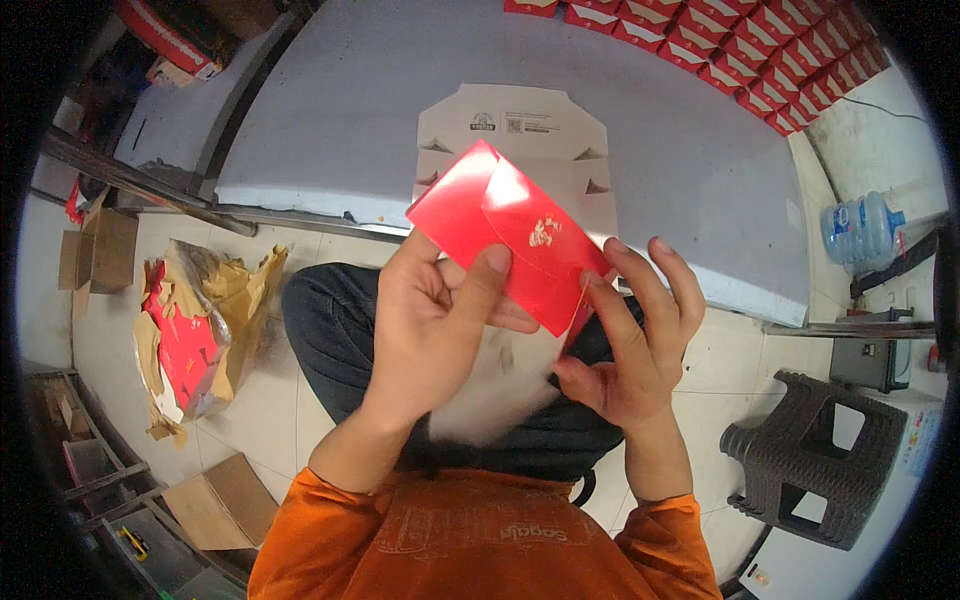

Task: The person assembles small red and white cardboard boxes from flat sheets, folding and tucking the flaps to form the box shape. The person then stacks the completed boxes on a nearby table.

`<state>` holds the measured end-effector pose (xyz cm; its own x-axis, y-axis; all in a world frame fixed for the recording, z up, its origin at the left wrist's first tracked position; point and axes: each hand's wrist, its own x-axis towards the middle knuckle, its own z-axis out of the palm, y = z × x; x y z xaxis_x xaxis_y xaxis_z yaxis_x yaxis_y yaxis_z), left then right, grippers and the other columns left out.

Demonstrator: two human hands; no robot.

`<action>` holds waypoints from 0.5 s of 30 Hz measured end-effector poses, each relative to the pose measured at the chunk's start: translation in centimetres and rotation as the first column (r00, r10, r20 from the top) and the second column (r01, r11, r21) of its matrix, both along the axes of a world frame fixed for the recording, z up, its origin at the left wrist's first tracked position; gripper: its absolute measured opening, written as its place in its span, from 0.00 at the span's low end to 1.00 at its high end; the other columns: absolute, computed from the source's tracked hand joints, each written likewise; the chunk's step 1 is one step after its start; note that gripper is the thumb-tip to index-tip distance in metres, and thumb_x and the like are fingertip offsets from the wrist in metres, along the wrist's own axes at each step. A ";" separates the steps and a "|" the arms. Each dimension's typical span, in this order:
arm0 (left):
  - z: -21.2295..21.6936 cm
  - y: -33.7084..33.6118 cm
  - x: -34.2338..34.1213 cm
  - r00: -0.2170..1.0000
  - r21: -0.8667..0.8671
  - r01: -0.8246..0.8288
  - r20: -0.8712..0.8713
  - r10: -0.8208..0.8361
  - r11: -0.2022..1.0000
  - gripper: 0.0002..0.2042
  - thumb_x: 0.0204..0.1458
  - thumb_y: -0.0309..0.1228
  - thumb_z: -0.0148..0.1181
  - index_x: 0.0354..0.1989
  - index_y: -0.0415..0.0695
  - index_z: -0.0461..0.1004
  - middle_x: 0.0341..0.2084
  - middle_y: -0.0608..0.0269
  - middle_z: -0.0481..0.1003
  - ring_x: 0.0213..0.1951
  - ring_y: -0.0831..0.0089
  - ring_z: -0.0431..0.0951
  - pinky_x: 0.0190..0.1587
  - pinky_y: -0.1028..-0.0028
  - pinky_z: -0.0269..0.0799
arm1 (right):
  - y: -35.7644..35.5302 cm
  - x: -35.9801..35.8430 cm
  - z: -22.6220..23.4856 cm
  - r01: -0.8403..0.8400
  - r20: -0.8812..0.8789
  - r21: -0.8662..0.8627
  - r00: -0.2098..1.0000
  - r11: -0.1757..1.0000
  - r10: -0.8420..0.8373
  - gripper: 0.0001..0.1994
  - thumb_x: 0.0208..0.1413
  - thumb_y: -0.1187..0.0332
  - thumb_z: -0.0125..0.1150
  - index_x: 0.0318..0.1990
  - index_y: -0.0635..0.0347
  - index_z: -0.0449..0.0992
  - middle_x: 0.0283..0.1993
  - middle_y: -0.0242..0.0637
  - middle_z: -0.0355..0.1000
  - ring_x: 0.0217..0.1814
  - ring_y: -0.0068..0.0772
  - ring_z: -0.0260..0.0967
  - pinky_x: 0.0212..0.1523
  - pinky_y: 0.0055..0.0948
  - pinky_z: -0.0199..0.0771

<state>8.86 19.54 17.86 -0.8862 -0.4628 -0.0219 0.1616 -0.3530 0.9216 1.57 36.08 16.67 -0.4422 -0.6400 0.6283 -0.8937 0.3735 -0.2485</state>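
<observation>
My left hand (437,325) grips a glossy red card carton (520,235) from below, its thumb pressed on the upper face. The carton is tilted; it has a curved-edge flap and a small gold emblem. At its right end my right hand (640,345) holds the edge between thumb and index finger, the other fingers spread. Behind the carton, a white die-cut card blank (515,150) with slots and cut corners lies on the grey table and reaches its near edge. A blurred white piece (480,400) shows below, over my lap; whether it belongs to the blank, I cannot tell.
Many red cartons (740,50) stand in rows at the table's (320,130) far right. A torn brown wrapper (235,290) with red card pieces sits on the floor at left, near a cardboard box (225,500). Stacked dark stools (820,455) and a water jug (858,230) are at right.
</observation>
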 end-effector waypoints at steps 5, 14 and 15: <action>-1.7 1.3 -0.3 0.998 -0.097 -0.029 0.056 0.035 0.995 0.12 0.61 0.23 0.49 0.51 0.35 0.63 0.32 0.60 0.77 0.31 0.76 0.80 0.33 0.76 0.80 | 0.3 -1.0 0.3 -0.097 -0.091 0.182 0.989 0.979 0.115 0.16 0.50 0.57 0.59 0.39 0.59 0.80 0.53 0.39 0.71 0.62 0.52 0.59 0.59 0.51 0.57; -6.1 0.2 -3.7 0.944 0.138 0.241 0.199 -0.265 0.961 0.05 0.55 0.20 0.55 0.38 0.31 0.71 0.27 0.62 0.76 0.32 0.80 0.78 0.32 0.80 0.78 | -0.4 -4.4 -4.3 -0.001 0.684 -0.369 0.676 0.930 0.272 0.18 0.45 0.79 0.66 0.45 0.62 0.70 0.51 0.47 0.68 0.58 0.43 0.68 0.53 0.37 0.70; -6.2 -0.1 -4.2 0.950 0.119 0.245 0.167 -0.262 0.962 0.04 0.54 0.20 0.55 0.36 0.31 0.72 0.26 0.62 0.76 0.32 0.80 0.78 0.31 0.80 0.77 | -0.4 -4.1 -4.7 0.138 0.694 -0.531 0.637 0.836 0.335 0.18 0.46 0.80 0.65 0.46 0.63 0.69 0.52 0.48 0.67 0.58 0.43 0.68 0.54 0.37 0.70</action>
<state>4.70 19.40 11.63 -0.9513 -0.2116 -0.2243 -0.1094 -0.4483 0.8871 -2.50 35.68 11.96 -0.8467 -0.4103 0.3388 -0.3296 -0.0955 -0.9393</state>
